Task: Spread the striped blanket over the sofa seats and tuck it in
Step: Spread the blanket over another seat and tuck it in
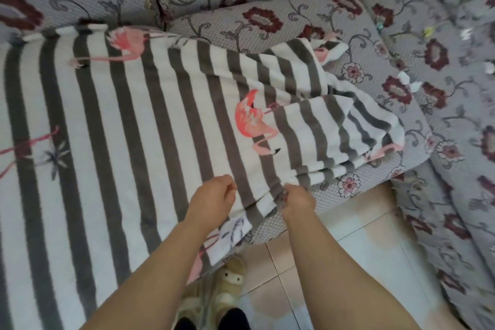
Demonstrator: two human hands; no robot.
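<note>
Gripping the Front Edge, Far Corner Still Bunched

From the head view, the striped blanket (112, 115) lies smooth over the sofa seat (267, 19) toward nine o'clock, but folds back in a heap toward two o'clock. The right hand (297, 199) pinches the front edge; the left hand (213, 197) is curled on the cloth beside it, though whether it actually grasps fabric I cannot tell.

A hard tug toward six o'clock could drag the flat part off the seat and leave the heap doubled. Fingertips are hidden, and motion blur softens the small scraps (409, 83) at three o'clock.
</note>
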